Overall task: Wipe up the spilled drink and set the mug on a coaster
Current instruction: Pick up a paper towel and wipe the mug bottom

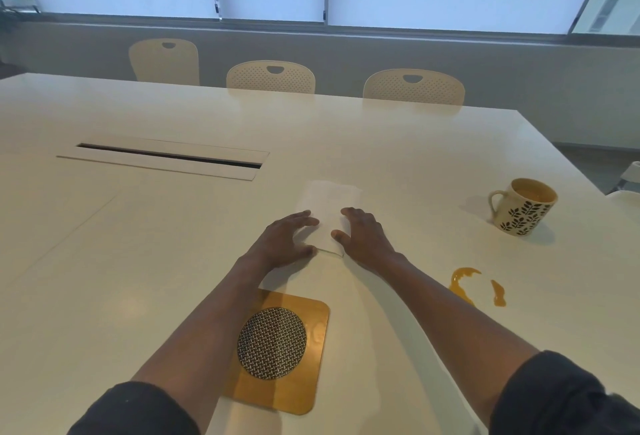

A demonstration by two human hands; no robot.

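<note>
Table: a large, pale cream, smooth-topped meeting table (398, 144) fills the view, with a long dark cable slot (166, 157) set into it on the far left.
Chairs: three cream perforated plastic chairs (270, 77) stand along the far edge.
Coaster: a square, round-cornered wooden coaster (313, 358) with a black-and-white woven disc at its centre lies near the person, partly under the left forearm; nothing stands on it.
Napkin: a folded white paper napkin (329, 204) lies flat in the middle of the table, beyond the coaster and well apart from the spill.
Left hand: the left hand (285, 239) rests palm down at the napkin's left edge, fingers spread and lying flat, closed on nothing.
Right hand: the right hand (363, 232) is at the napkin's right edge, fingers loosely apart, thumb on the paper; no grip is made yet.
Mug: a cream ceramic mug (523, 208) with a black leaf pattern stands upright on the bare table at far right, handle to the left, orange liquid inside.
Spill: two small orange puddles (464, 280) lie on the table between the mug and the right forearm.
Step in hand: judged to be taking up the napkin; wiping has not begun.
Next move: likely pinching the paper off the surface and carrying it right to the puddles, keeping the sleeve clear of the liquid.
</note>
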